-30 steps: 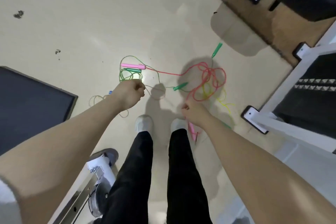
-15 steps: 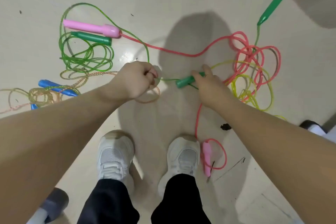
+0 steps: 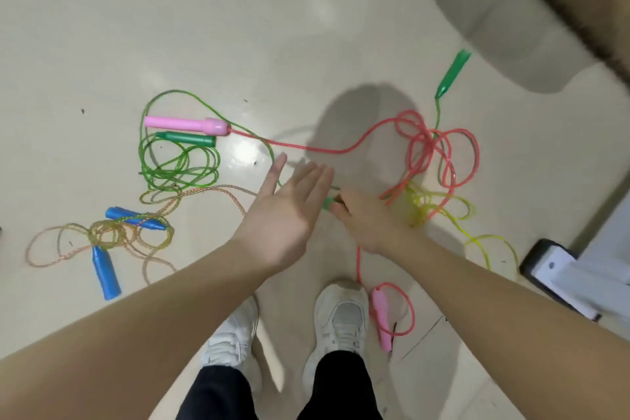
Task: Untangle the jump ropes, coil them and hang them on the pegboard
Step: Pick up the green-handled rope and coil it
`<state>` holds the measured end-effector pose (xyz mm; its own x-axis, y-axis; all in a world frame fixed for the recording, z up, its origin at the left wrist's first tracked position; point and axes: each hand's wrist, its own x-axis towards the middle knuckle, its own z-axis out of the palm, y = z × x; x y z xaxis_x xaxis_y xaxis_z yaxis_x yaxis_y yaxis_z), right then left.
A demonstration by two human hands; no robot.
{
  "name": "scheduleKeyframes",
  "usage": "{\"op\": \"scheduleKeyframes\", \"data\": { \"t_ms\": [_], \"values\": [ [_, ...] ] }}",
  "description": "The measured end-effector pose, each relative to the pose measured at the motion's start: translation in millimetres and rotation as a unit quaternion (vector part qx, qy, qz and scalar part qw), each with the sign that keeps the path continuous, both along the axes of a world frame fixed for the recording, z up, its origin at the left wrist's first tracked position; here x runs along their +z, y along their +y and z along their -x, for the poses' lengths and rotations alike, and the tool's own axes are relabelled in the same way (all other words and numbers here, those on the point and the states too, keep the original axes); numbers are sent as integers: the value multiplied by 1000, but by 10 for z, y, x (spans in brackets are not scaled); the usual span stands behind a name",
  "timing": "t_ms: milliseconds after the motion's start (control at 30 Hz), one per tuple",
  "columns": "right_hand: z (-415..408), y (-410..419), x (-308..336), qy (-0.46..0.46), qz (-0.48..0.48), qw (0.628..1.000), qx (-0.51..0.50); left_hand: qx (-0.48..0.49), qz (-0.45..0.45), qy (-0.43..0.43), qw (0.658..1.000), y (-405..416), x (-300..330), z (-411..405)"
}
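On pale floor [image 3: 306,27] (glossy): tangled jump ropes [image 3: 436,160]; white shoes [image 3: 341,320].

An indoor room with a smooth, glossy cream floor [image 3: 238,27] is shown — its exact kind cannot be told. Jump ropes [image 3: 433,160] are scattered across it, and a white metal frame foot [image 3: 559,273] — capped in black — is seen at the right edge.
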<state>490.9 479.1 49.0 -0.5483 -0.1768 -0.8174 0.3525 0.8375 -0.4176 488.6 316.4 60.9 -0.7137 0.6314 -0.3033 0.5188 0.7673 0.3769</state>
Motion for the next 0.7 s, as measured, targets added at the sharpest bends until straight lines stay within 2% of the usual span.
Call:
{"op": "scheduleKeyframes", "data": {
  "t_ms": [33, 67, 167, 233, 367, 433, 500, 600, 700],
  "values": [
    [95, -42, 289, -6, 25, 999, -25, -25, 2, 28, 999, 54, 205, 23],
    [189, -64, 587, -25, 56, 996, -68, -34, -1, 19, 999, 122, 453, 50],
    [444, -37, 1516, -79, 129, 975, -163, 33, -13, -132, 991, 315, 1339, 300],
    [522, 3, 2173, -85, 155, 970, -168, 101, -9, -253, 962, 361, 1965, 487],
    [493, 160, 3473, -52, 186, 967, -167, 56, 16, -245, 968, 397, 3236, 697],
    [390, 303, 4052, -34, 160, 976, -147, 16, -7, -270, 963, 404, 3817, 682],
    [223, 460, 4575, -1, 128, 981, -143, 5, -58, -252, 966, 397, 4380, 625],
    [-204, 694, 5208, 17, 61, 990, -123, 53, -179, -193, 963, 375, 5033, 466],
    [-827, 1031, 5612, 52, -73, 985, -145, 113, -240, -241, 933, 463, 5509, 373]
  ]
}}
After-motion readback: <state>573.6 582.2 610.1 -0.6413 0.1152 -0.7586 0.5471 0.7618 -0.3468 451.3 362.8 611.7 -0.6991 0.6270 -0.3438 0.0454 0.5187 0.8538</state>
